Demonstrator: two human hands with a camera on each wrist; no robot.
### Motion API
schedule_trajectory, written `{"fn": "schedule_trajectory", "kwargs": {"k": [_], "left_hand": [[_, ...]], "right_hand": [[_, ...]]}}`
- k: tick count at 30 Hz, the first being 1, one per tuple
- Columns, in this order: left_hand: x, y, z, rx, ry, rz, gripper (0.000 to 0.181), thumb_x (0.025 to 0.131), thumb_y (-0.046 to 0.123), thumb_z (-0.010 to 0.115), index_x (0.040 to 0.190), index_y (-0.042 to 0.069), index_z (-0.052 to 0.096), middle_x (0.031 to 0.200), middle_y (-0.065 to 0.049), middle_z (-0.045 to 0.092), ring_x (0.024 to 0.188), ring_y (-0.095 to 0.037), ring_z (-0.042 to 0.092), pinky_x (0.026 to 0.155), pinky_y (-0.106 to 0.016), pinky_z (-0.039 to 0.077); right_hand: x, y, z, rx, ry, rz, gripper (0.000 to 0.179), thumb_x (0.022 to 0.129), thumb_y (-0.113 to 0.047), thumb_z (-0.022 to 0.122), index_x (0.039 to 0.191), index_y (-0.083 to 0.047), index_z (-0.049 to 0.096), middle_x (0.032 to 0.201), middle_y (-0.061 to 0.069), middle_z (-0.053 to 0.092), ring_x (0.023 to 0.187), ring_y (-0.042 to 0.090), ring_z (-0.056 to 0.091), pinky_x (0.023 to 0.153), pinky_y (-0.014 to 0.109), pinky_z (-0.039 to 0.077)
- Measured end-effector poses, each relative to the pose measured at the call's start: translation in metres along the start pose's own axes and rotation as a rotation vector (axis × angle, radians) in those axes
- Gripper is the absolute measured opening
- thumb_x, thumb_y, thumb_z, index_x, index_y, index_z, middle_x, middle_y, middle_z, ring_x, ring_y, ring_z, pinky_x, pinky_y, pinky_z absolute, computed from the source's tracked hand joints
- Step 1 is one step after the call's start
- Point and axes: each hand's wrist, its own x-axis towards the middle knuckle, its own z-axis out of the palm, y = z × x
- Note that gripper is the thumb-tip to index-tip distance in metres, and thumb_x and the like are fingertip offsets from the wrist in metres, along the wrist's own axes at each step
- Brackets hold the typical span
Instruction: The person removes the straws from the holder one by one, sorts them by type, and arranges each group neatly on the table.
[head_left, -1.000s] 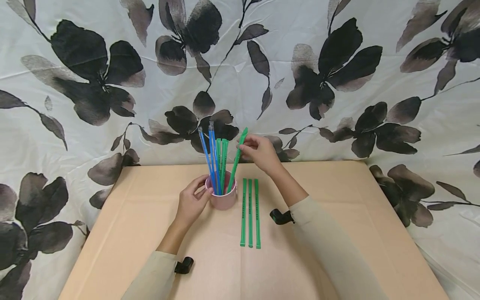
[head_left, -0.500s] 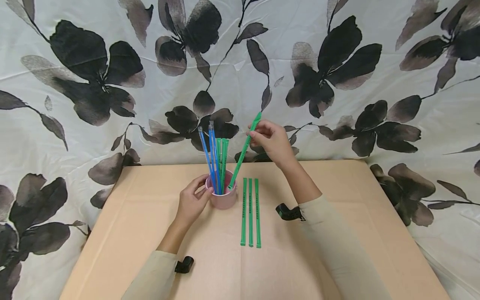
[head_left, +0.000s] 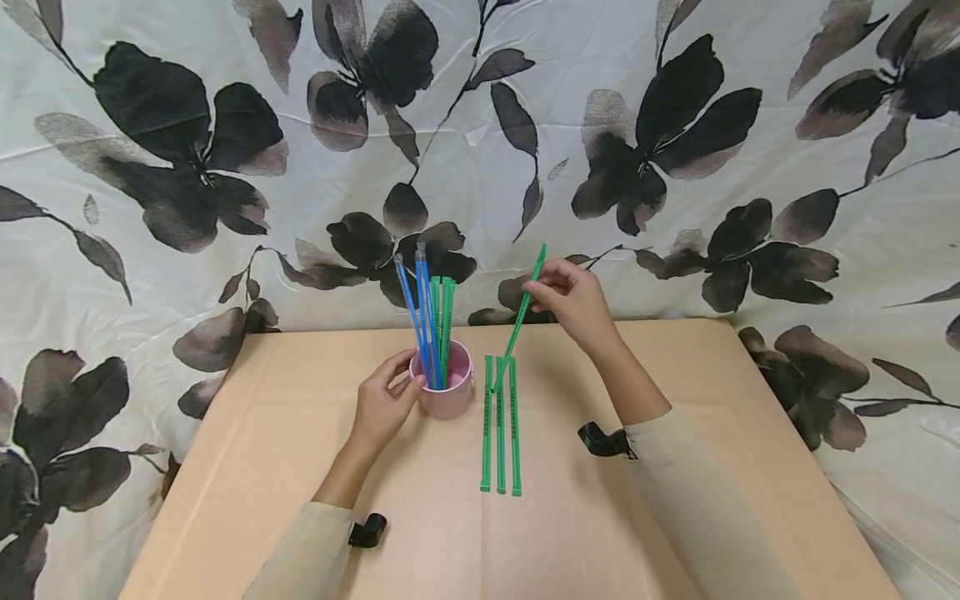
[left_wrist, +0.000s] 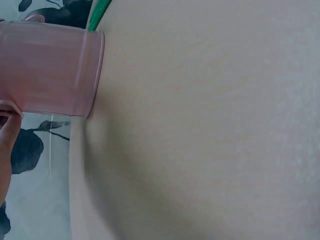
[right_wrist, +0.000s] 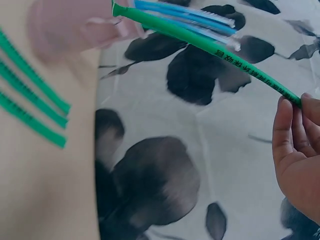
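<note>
Straw [head_left: 516, 329], green and printed with dark characters, is what we see pinched near its upper end between the thumb and fingers of the right hand [head_left: 574, 302]. It slants in the air, outside the cup and to its right. In the head view its lower end overlaps three green straws [head_left: 500, 425]; whether it touches them, we cannot tell. Those three lie side by side on the tan table [head_left: 420, 517], nearly parallel. Just to their left we find the pink cup [head_left: 447, 406], upright, with the left hand [head_left: 386, 400] gripping its side, thumb by the near rim. Inside it we see blue sticks [head_left: 422, 283] with pale ends and, beside them, more green straws [head_left: 447, 308], all standing close together. Farther out we notice beige sleeves [head_left: 697, 500], a black device [head_left: 602, 439] at each cuff, and, beyond the table's edges, white fabric [head_left: 480, 167] patterned with dark flowers.
</note>
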Motion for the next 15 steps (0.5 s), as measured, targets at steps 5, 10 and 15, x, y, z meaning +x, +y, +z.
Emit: {"fn": "schedule_trajectory", "kwargs": {"k": [5, 10, 15], "left_hand": [[0.000, -0.001, 0.000, -0.009, -0.001, -0.010, 0.044, 0.094, -0.008, 0.068, 0.135, -0.017, 0.055, 0.134, -0.038, 0.059, 0.127, -0.054, 0.058, 0.106, -0.049, 0.055], [0.000, -0.001, 0.000, -0.013, 0.000, -0.013, 0.044, 0.094, -0.008, 0.068, 0.135, -0.017, 0.055, 0.134, -0.038, 0.059, 0.127, -0.055, 0.057, 0.106, -0.047, 0.055], [0.000, -0.001, -0.001, -0.009, 0.003, -0.014, 0.044, 0.094, -0.007, 0.069, 0.135, -0.016, 0.056, 0.134, -0.036, 0.060, 0.127, -0.053, 0.058, 0.105, -0.042, 0.056]], "right_hand": [[-0.011, 0.020, -0.010, -0.013, 0.004, 0.060, 0.025, 0.098, -0.010, 0.071, 0.116, 0.006, 0.064, 0.096, 0.003, 0.069, 0.080, 0.007, 0.070, 0.072, 0.022, 0.067], [-0.018, 0.040, -0.017, -0.044, 0.002, 0.115, 0.028, 0.098, -0.013, 0.073, 0.116, 0.006, 0.064, 0.094, 0.003, 0.068, 0.082, 0.015, 0.070, 0.070, 0.023, 0.066], [-0.022, 0.059, -0.018, -0.088, 0.003, 0.160, 0.030, 0.097, -0.016, 0.074, 0.115, 0.006, 0.065, 0.094, 0.004, 0.071, 0.085, 0.018, 0.071, 0.075, 0.029, 0.067]]}}
